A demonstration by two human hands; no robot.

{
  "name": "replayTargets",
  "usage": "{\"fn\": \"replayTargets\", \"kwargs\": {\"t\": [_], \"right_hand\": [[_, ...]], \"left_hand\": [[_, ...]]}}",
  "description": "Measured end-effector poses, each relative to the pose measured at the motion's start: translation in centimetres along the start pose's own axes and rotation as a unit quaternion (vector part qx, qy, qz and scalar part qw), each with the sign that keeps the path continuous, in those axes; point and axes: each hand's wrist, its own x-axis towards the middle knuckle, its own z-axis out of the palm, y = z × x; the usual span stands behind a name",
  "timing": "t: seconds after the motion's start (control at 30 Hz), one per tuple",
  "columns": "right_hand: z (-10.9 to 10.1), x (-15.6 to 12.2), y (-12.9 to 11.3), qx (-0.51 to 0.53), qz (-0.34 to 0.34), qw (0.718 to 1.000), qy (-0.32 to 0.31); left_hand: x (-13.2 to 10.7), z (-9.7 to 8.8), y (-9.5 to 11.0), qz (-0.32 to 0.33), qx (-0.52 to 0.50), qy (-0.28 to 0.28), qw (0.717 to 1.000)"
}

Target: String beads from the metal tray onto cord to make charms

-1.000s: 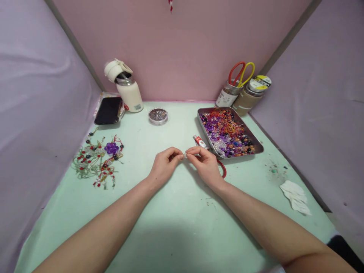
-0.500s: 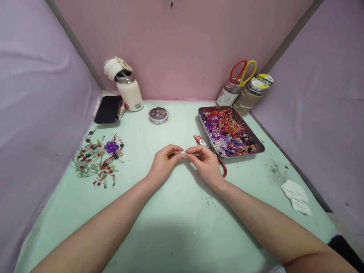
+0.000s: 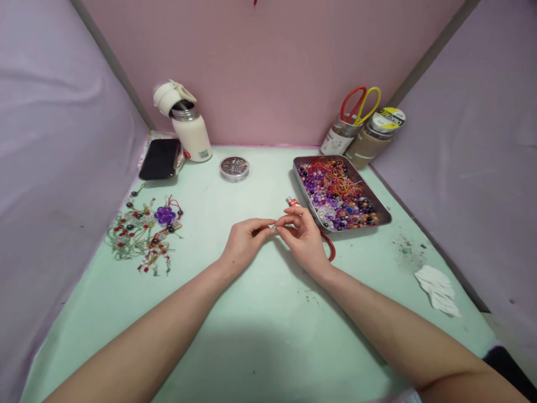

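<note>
My left hand (image 3: 243,240) and my right hand (image 3: 304,238) meet over the middle of the green table (image 3: 251,313). Both are closed in a pinch on a tiny clear bead (image 3: 272,226) held between the fingertips. A red cord (image 3: 329,249) curls out from under my right hand. Just behind my right hand lies a small red and white lighter (image 3: 292,202), partly hidden by the fingers. A metal tray (image 3: 384,210) full of purple, clear and dark beads and red and yellow cord sits right of my hands.
Finished beaded cords (image 3: 145,232) lie at the left. At the back stand a white flask (image 3: 188,126), a black phone (image 3: 160,159), a round thread spool (image 3: 234,167), and jars with scissors (image 3: 356,106). White tissue scraps (image 3: 436,288) lie at the right.
My hands stay pinched together. The right fingers have lifted slightly and cover more of the lighter. The view has shifted a little.
</note>
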Motion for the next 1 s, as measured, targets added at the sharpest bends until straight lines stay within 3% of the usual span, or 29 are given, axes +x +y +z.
{"fn": "replayTargets", "kwargs": {"t": [0.57, 0.77, 1.0], "right_hand": [[0.2, 0.0, -0.1, 0.017, -0.010, 1.000, 0.004], [-0.4, 0.6, -1.1, 0.055, -0.066, 0.992, 0.095], [-0.9, 1.0, -0.4, 0.061, -0.045, 0.994, 0.078]], "left_hand": [[-0.2, 0.1, 0.3, 0.090, 0.132, -0.055, 0.986], [-0.2, 0.1, 0.1, 0.123, 0.180, -0.084, 0.972], [-0.3, 0.1, 0.3, 0.074, 0.117, -0.074, 0.988]]}}
